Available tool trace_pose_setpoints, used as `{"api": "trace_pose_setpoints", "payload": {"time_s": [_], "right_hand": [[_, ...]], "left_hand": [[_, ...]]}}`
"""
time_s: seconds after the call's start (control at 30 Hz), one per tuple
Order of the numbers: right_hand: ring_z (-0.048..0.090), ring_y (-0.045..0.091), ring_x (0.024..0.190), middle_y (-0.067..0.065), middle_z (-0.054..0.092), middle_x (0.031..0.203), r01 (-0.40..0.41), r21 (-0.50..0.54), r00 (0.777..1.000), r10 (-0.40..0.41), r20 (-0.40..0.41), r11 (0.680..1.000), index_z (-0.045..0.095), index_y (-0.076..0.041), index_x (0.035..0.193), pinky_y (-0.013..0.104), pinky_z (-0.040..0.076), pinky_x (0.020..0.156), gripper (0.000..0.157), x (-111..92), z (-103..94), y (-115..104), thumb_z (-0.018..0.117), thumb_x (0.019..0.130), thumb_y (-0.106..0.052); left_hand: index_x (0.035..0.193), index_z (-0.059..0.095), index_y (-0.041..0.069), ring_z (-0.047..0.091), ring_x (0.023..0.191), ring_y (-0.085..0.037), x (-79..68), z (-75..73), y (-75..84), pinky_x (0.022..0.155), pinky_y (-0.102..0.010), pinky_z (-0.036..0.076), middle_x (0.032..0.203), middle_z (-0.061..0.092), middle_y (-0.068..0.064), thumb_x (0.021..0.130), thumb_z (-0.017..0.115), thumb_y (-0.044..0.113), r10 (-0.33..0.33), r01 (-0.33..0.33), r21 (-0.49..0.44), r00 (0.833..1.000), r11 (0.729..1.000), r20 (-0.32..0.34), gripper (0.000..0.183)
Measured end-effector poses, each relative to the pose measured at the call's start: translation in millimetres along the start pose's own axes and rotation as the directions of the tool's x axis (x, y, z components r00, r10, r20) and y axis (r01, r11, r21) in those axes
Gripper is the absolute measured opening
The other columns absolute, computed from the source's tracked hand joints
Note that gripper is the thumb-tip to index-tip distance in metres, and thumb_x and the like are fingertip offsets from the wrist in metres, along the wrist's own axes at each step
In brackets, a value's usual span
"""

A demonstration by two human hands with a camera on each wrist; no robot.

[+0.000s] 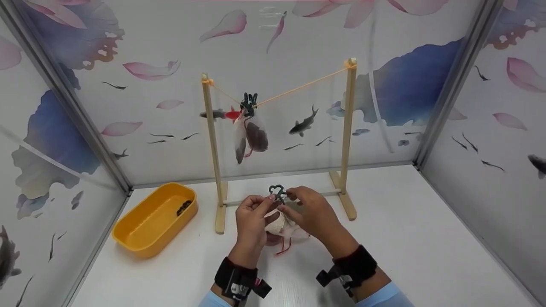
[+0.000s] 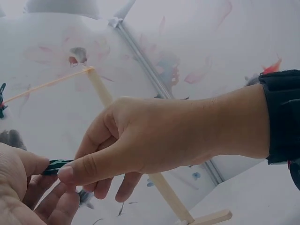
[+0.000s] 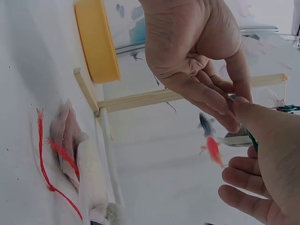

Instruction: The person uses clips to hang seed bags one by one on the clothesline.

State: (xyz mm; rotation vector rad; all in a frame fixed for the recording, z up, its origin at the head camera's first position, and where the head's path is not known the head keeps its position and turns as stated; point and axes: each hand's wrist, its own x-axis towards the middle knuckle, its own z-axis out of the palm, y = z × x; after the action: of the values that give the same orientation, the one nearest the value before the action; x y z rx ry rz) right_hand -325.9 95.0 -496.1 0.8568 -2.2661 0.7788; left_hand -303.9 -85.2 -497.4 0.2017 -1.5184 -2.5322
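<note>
Both hands meet at a dark green clothes clip [image 1: 276, 190] in front of the wooden rack. The fingers and thumb of my left hand [image 1: 252, 219] pinch one side of it. My right hand [image 1: 318, 215] pinches the other side. In the left wrist view, the green clip [image 2: 57, 167] shows edge-on between the fingertips. Below the hands on the table lies a pale, sheer pouch [image 1: 294, 233] with red cord; the hands partly cover it. The right wrist view shows its frayed red cord [image 3: 42, 159] spread on the table.
An orange line [image 1: 303, 87] runs between the rack's posts [image 1: 349, 128]. Dark green clips [image 1: 248, 103] hold hanging pouches [image 1: 256, 136] on it, and the line sags there. On the left stands a yellow tub [image 1: 149, 221] with more dark clips [image 1: 184, 207] inside. Printed panels surround the white table.
</note>
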Motion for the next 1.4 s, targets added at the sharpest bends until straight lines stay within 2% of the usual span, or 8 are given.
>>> {"api": "trace_pose_setpoints", "payload": {"time_s": [0.33, 0.5, 0.57, 0.7, 0.8, 0.93, 1.2, 1.4], "right_hand": [[0.081, 0.026, 0.107, 0.012, 0.081, 0.114, -0.131, 0.207, 0.991, 0.133, 0.004, 0.969, 0.071, 0.004, 0.141, 0.040, 0.070, 0.087, 0.044, 4.2, -4.9, -0.1, 0.085, 0.102, -0.012], [0.082, 0.024, 0.100, 0.011, 0.084, 0.109, -0.211, 0.193, 0.973, 0.225, -0.049, 0.958, 0.078, 0.002, 0.130, 0.041, 0.069, 0.084, 0.033, 5.2, -11.3, 12.1, 0.084, 0.103, -0.016], [0.082, 0.023, 0.094, 0.010, 0.085, 0.105, -0.240, 0.187, 0.963, 0.257, -0.076, 0.953, 0.080, 0.001, 0.125, 0.040, 0.069, 0.081, 0.028, 5.4, -13.8, 17.4, 0.085, 0.102, -0.015], [0.080, 0.019, 0.083, 0.007, 0.085, 0.095, -0.277, 0.180, 0.952, 0.294, -0.080, 0.944, 0.083, -0.001, 0.119, 0.037, 0.067, 0.074, 0.024, 5.9, -18.3, 23.6, 0.089, 0.099, -0.014], [0.077, 0.014, 0.076, 0.004, 0.085, 0.090, -0.297, 0.172, 0.950, 0.309, -0.046, 0.939, 0.084, -0.002, 0.117, 0.032, 0.064, 0.069, 0.024, 5.4, -20.0, 25.2, 0.090, 0.099, -0.017], [0.075, 0.011, 0.074, 0.002, 0.084, 0.086, -0.326, 0.182, 0.943, 0.334, -0.009, 0.927, 0.085, -0.004, 0.113, 0.028, 0.059, 0.066, 0.021, 4.7, -20.7, 26.1, 0.090, 0.099, -0.018], [0.083, 0.020, 0.085, 0.006, 0.087, 0.094, -0.403, 0.238, 0.911, 0.411, 0.019, 0.883, 0.085, -0.002, 0.120, 0.040, 0.069, 0.079, 0.018, 7.1, -23.2, 33.9, 0.081, 0.105, -0.011], [0.083, 0.023, 0.089, 0.010, 0.085, 0.097, -0.416, 0.248, 0.905, 0.425, 0.018, 0.875, 0.083, 0.001, 0.124, 0.035, 0.068, 0.079, 0.019, 8.3, -29.2, 41.5, 0.073, 0.111, -0.008]], "left_hand": [[0.097, 0.065, 0.012, 0.085, 0.084, -0.016, 1.2, -3.1, -4.6, 0.061, -0.026, 0.063, 0.098, 0.083, -0.002, 0.109, 0.078, 0.016, -0.090, 0.088, 0.031, 0.993, 0.996, 0.072, 0.018], [0.112, 0.073, 0.011, 0.075, 0.075, -0.012, -2.3, -3.3, -19.4, 0.059, -0.028, 0.058, 0.102, 0.081, -0.004, 0.113, 0.072, 0.034, -0.116, 0.052, 0.374, 0.982, 0.926, 0.150, 0.023], [0.112, 0.077, 0.016, 0.074, 0.080, -0.011, -5.7, -1.2, -30.6, 0.067, -0.032, 0.059, 0.102, 0.080, -0.001, 0.110, 0.077, 0.036, -0.086, -0.060, 0.617, 0.975, 0.784, 0.205, 0.021], [0.112, 0.084, 0.022, 0.073, 0.105, -0.019, -10.3, 0.5, -58.5, 0.106, -0.061, 0.053, 0.110, 0.081, 0.004, 0.092, 0.096, 0.038, -0.018, -0.354, 0.897, 0.928, 0.264, 0.371, 0.028], [0.110, 0.087, 0.022, 0.071, 0.109, -0.028, -9.5, -1.8, -76.2, 0.102, -0.070, 0.052, 0.113, 0.080, 0.000, 0.080, 0.104, 0.035, 0.023, -0.483, 0.874, 0.875, -0.045, 0.484, 0.037], [0.099, 0.089, 0.023, 0.070, 0.093, -0.027, -4.3, -7.0, -85.5, 0.073, -0.048, 0.057, 0.098, 0.080, -0.001, 0.083, 0.101, 0.028, 0.106, -0.537, 0.807, 0.813, -0.245, 0.573, 0.021], [0.102, 0.089, 0.022, 0.078, 0.086, -0.021, 9.9, -10.2, -50.9, 0.066, -0.039, 0.062, 0.091, 0.081, 0.000, 0.103, 0.084, 0.030, 0.255, -0.477, 0.865, 0.826, -0.158, 0.502, 0.009], [0.107, 0.088, 0.015, 0.078, 0.084, -0.017, 19.8, -18.3, -4.1, 0.071, -0.037, 0.061, 0.098, 0.084, 0.000, 0.107, 0.081, 0.026, 0.364, -0.459, 0.877, 0.848, 0.143, 0.385, 0.013]]}}
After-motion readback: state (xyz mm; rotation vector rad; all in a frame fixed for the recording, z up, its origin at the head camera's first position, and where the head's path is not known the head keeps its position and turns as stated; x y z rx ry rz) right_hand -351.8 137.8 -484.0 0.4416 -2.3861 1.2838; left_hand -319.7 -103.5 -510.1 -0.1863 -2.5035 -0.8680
